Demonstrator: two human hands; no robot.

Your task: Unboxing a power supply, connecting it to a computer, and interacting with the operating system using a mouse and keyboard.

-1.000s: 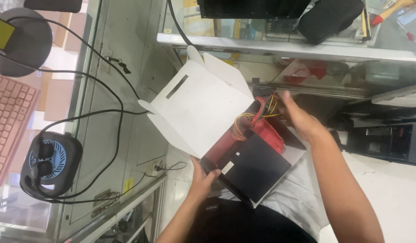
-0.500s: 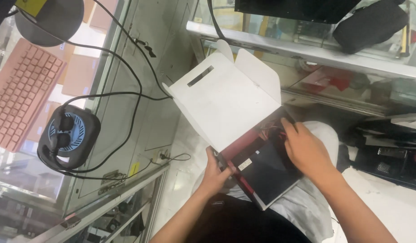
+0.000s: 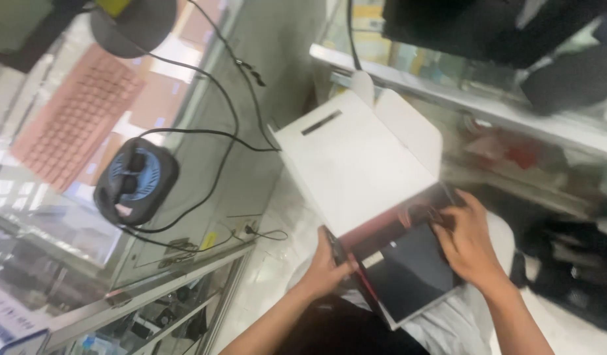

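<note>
An open white cardboard box (image 3: 356, 164) with its lid flipped back rests on my lap. Its red-lined base holds a flat black rectangular device (image 3: 408, 273). My left hand (image 3: 326, 266) grips the near left edge of the box. My right hand (image 3: 467, 240) lies palm down on the far right part of the black device, fingers pressed at its top edge where some coloured wires show. The image is motion-blurred.
A glass counter stands at the left with a pink keyboard (image 3: 76, 125), a small dark round fan (image 3: 136, 187) and black cables (image 3: 218, 138) on it. A glass shelf (image 3: 461, 98) with dark items runs across the back right. Pale floor lies below.
The view has swung and blurred. My right hand has come down from the wires at the box's far edge onto the black device. My left hand keeps its hold on the box.
</note>
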